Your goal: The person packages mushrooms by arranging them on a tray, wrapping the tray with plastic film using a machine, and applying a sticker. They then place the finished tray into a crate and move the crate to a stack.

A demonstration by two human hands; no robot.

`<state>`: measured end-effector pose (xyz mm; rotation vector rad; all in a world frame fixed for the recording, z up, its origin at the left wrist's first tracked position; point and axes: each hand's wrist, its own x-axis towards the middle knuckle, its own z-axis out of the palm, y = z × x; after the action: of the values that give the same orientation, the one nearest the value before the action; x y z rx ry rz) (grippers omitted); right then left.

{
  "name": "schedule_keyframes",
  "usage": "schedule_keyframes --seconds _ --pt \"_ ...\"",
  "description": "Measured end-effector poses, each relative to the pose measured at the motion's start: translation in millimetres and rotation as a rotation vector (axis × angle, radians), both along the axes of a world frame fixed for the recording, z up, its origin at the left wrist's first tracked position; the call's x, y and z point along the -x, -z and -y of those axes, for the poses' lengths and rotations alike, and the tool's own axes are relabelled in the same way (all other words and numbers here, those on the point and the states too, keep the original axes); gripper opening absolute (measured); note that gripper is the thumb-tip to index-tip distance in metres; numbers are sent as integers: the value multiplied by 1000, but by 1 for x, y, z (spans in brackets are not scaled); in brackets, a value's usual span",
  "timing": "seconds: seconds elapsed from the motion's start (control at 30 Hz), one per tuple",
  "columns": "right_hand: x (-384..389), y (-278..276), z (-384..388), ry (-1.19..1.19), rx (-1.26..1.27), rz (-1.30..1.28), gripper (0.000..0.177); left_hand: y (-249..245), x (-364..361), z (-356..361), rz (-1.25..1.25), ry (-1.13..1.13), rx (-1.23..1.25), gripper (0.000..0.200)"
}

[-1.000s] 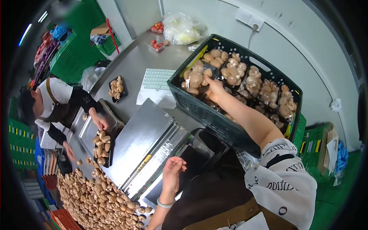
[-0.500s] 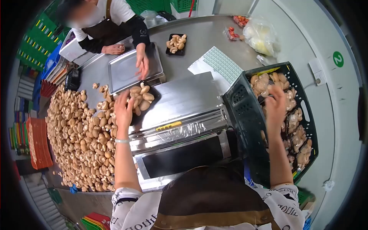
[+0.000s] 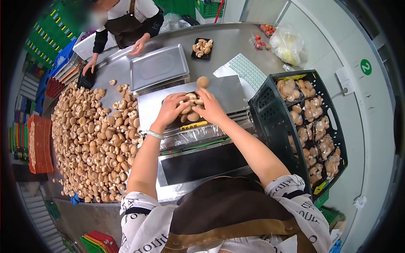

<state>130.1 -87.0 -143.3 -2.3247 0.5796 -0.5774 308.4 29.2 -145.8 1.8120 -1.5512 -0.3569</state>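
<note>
My left hand [image 3: 172, 110] and my right hand [image 3: 209, 108] are curved around opposite sides of several brown mushrooms [image 3: 192, 116] in a dark tray. The tray, mostly hidden by my hands, lies on the metal plate [image 3: 230, 90] of the wrapping machine. Just beyond my right fingers a single mushroom [image 3: 203, 82] rests on the plate. The film edge and a yellow label [image 3: 193, 125] are just below the tray. Left of the machine lies a large heap of mushrooms [image 3: 97, 147].
A dark crate [image 3: 275, 122] of packed mushroom trays stands at the right. A co-worker [image 3: 128, 25] stands across the table, one hand at a black tray [image 3: 85, 80]. Behind the machine are a metal tray [image 3: 159, 67], a filled mushroom tray [image 3: 202, 49], a label sheet [image 3: 247, 69] and plastic bags [image 3: 287, 44].
My right hand has left the crate and joined my left at the mushroom tray, which has moved right onto the plate. The co-worker's hands have drawn back from the tray.
</note>
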Motion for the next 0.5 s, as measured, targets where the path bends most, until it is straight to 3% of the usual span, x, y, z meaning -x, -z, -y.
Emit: schedule_keyframes --seconds 0.1,0.2,0.27,0.37,0.5 --pt "7 0 4 -78 51 -20 57 -3 -3 -9 -151 -73 106 33" --pt "27 -3 33 154 71 173 50 -9 -7 -31 -331 -243 280 31" --pt "39 -7 61 301 -81 96 42 -9 -8 -49 -588 -381 231 30" --pt "43 1 104 235 -72 -20 38 15 -13 -62 -571 -459 255 29" --pt "27 3 155 184 -115 -154 39 -3 -9 -74 -572 -511 197 29"
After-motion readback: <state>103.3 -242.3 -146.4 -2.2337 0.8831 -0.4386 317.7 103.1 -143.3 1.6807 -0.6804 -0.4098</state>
